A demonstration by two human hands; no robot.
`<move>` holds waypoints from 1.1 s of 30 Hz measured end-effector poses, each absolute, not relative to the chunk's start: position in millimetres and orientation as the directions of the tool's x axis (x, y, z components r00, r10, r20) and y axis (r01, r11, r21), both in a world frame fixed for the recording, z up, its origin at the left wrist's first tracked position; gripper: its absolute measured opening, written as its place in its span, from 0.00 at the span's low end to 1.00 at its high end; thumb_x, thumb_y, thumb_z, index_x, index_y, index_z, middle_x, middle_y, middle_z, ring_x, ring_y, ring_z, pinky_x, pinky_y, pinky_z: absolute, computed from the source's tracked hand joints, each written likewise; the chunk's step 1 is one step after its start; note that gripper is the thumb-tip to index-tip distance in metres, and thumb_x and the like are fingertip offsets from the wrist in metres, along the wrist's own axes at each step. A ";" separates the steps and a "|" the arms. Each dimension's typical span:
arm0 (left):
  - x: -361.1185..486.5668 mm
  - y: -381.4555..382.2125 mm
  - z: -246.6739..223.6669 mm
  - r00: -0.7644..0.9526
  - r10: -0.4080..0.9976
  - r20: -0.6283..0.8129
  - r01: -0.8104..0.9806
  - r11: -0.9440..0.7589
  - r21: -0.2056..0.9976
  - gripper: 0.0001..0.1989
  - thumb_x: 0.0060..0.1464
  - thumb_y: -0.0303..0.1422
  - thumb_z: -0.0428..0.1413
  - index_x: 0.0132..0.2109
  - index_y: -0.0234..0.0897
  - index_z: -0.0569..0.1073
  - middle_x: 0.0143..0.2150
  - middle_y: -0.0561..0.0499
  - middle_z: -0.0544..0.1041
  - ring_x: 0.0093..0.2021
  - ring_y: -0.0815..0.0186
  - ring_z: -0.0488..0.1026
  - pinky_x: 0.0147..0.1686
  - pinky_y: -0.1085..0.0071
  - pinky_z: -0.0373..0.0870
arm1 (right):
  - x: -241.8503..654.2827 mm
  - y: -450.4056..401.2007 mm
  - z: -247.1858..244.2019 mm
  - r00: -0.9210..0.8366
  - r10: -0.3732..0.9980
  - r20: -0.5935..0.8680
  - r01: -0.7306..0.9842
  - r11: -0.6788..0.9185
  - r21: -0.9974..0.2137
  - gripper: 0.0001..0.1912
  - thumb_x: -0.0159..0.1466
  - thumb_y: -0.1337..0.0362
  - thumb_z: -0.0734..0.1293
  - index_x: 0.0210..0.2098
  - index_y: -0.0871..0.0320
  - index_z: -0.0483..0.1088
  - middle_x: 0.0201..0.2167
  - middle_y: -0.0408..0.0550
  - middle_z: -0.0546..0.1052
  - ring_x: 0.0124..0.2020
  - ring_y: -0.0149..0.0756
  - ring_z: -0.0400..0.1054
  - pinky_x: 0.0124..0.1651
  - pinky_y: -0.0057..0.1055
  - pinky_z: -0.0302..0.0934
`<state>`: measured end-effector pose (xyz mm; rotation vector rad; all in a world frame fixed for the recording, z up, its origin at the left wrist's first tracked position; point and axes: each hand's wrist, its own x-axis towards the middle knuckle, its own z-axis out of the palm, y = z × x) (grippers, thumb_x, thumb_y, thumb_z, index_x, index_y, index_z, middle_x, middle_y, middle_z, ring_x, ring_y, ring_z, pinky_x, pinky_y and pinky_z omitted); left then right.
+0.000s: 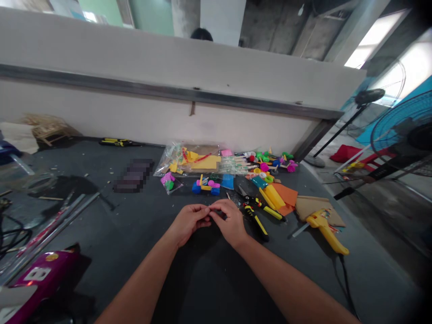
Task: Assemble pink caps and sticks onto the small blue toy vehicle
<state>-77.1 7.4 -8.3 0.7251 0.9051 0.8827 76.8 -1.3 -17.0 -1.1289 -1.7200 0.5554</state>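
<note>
My left hand [191, 221] and my right hand [229, 220] meet over the middle of the dark table, fingertips pinched together. Whatever they pinch is too small to make out. Just beyond them stands a small blue, pink and yellow foam piece [205, 185]. Close to my right hand lie pliers with black and yellow handles [257, 222] and a second black-and-yellow hand tool [270, 210]. A small clear bag with pink and green bits [168, 182] rests beyond my left hand.
A yellow glue gun [327, 231] lies at right beside cardboard [317, 209] and orange sheets [285, 195]. Plastic bags of yellow pieces [202, 162] and colourful small parts [266, 162] line the back. At left are a purple tool [47, 274] and clear sticks [67, 216].
</note>
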 end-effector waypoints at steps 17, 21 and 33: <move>-76.4 7.8 -7.3 0.305 0.880 -0.365 -0.356 0.461 0.813 0.09 0.41 0.32 0.65 0.29 0.30 0.76 0.24 0.52 0.72 0.25 0.74 0.68 0.32 0.75 0.73 | 74.4 -1.1 -16.6 -0.073 0.896 0.438 0.435 0.424 -0.795 0.07 0.56 0.70 0.68 0.34 0.53 0.74 0.35 0.46 0.74 0.39 0.35 0.68 0.39 0.31 0.65; -76.0 8.6 -8.5 0.284 0.876 -0.389 -0.368 0.474 0.800 0.11 0.40 0.33 0.66 0.30 0.30 0.76 0.25 0.51 0.73 0.26 0.74 0.68 0.30 0.75 0.73 | 74.8 0.8 -17.1 -0.044 0.881 0.471 0.450 0.438 -0.778 0.05 0.56 0.69 0.68 0.31 0.53 0.74 0.33 0.45 0.75 0.38 0.34 0.68 0.41 0.31 0.64; -76.0 9.8 -7.6 0.284 0.874 -0.395 -0.323 0.475 0.818 0.09 0.40 0.32 0.65 0.28 0.30 0.76 0.25 0.52 0.72 0.25 0.75 0.67 0.30 0.76 0.73 | 79.0 0.7 -11.3 -0.118 0.834 0.538 0.508 0.516 -0.689 0.05 0.58 0.68 0.66 0.32 0.54 0.74 0.33 0.45 0.76 0.39 0.35 0.68 0.46 0.35 0.62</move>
